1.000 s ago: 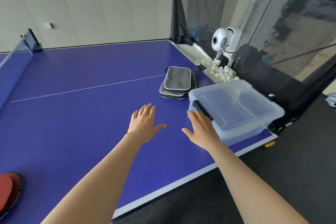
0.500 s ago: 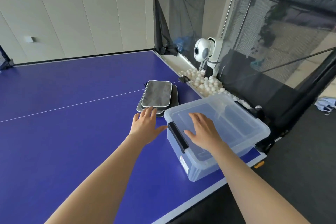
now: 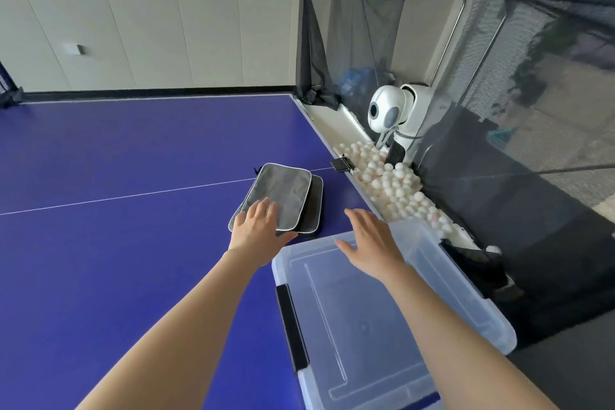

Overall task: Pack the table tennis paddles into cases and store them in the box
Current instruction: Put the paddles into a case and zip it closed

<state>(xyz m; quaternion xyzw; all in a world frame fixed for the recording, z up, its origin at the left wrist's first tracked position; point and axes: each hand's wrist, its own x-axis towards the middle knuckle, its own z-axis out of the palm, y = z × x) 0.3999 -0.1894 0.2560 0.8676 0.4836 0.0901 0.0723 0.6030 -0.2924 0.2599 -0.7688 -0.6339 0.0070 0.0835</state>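
Seems the case-fetching step: left hand (image 3: 258,230) flat on the cases (image 3: 286,190), right hand (image 3: 372,243) over the box (image 3: 466,319), both grips wide (next, lift the top one).

Single head view, forward-down, seemingly close above table (image 3: 116,243)

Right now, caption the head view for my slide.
Left hand on the stacked grey paddle cases, right hand open above the lidded clear box.

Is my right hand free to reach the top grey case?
Probably yes: the right hand is open over the box lid, with nothing between it and the top grey case, where the left hand rests.
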